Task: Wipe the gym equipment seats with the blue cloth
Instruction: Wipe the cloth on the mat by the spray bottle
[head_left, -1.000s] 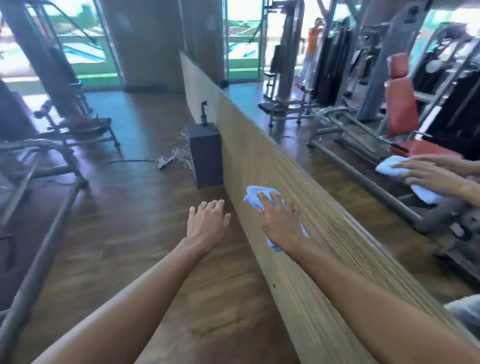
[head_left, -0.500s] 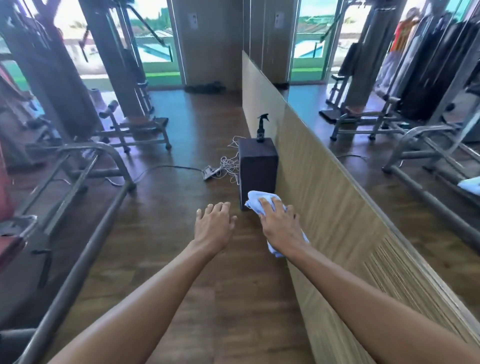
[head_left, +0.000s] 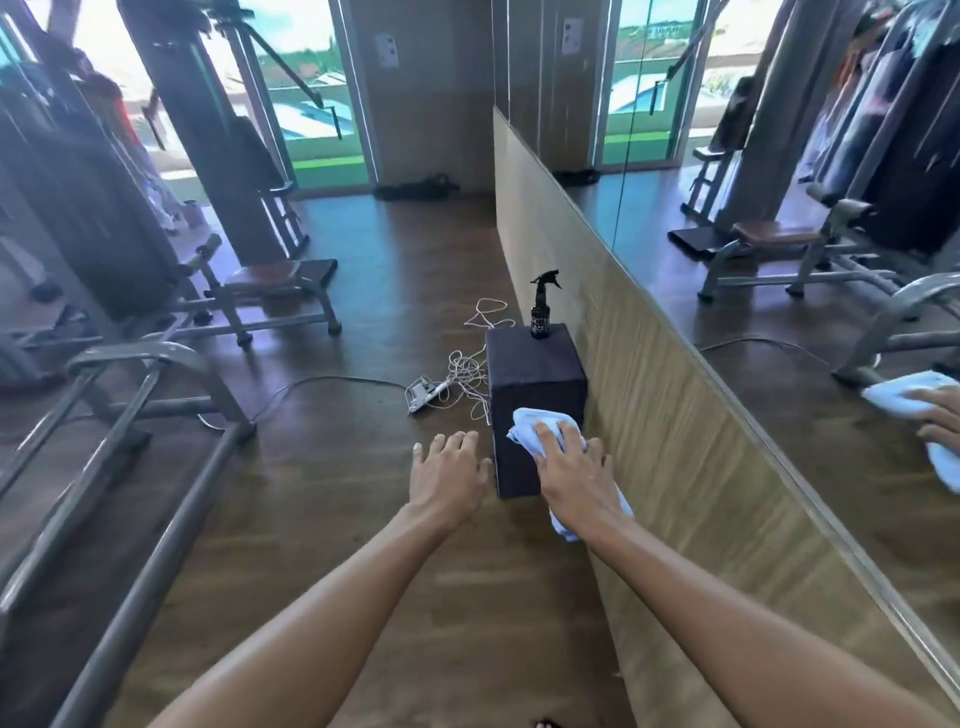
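Observation:
My right hand (head_left: 571, 467) grips the light blue cloth (head_left: 530, 431), bunched under the fingers, in front of a black box (head_left: 535, 374). My left hand (head_left: 449, 475) is stretched out beside it with fingers apart and nothing in it. A black spray bottle (head_left: 541, 306) stands upright on top of the box. A gym bench with a brown padded seat (head_left: 280, 275) stands to the left, farther back. The mirror on the right shows my hand and the cloth as a reflection (head_left: 914, 400).
A long wooden panel (head_left: 649, 395) under the wall mirror runs along my right side. A power strip with tangled white cables (head_left: 431, 389) lies on the wooden floor left of the box. Grey metal machine frames (head_left: 135, 467) fill the left side. Glass doors stand at the back.
My view has swung left, away from the mirror and toward the floor and the black box. Both hands have kept the same pose, with the cloth still in the right hand.

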